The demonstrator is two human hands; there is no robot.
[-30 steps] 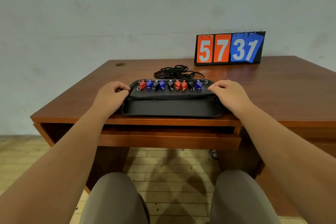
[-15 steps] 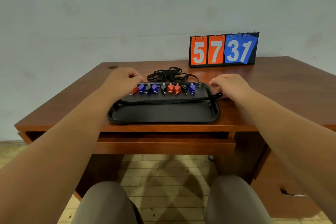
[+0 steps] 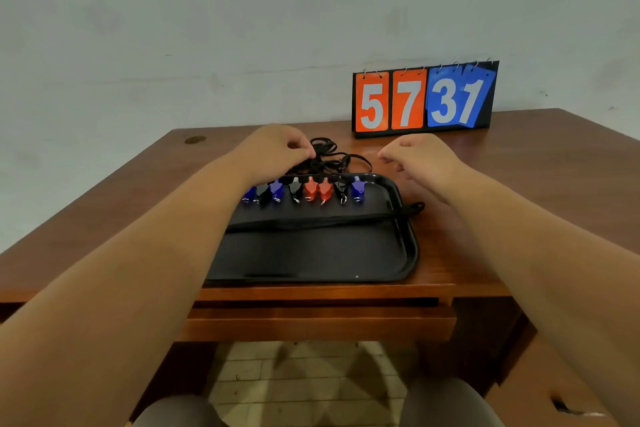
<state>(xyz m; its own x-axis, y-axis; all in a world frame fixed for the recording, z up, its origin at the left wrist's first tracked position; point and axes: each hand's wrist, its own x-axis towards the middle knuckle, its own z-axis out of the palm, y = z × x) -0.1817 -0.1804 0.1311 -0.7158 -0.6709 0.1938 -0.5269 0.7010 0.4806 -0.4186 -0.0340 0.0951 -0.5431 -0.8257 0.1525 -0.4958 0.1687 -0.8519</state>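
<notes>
Beyond the far rim of the tray point(image 3: 410, 253) lay the tangled black cords point(image 3: 330, 158), sprawled left to right on the surface point(image 3: 519, 191). The left hand point(image 3: 273, 149) was nearer, fingertips pinching the tangle's left edge. The right hand point(image 3: 419, 156) hovered just right of it, loosely curled and holding nothing.

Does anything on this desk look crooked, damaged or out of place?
Yes. On the score board, the blue 1 card hangs tilted, while the other three cards hang straight. Behind the tray, the black cords lie in a loose tangle.
</notes>
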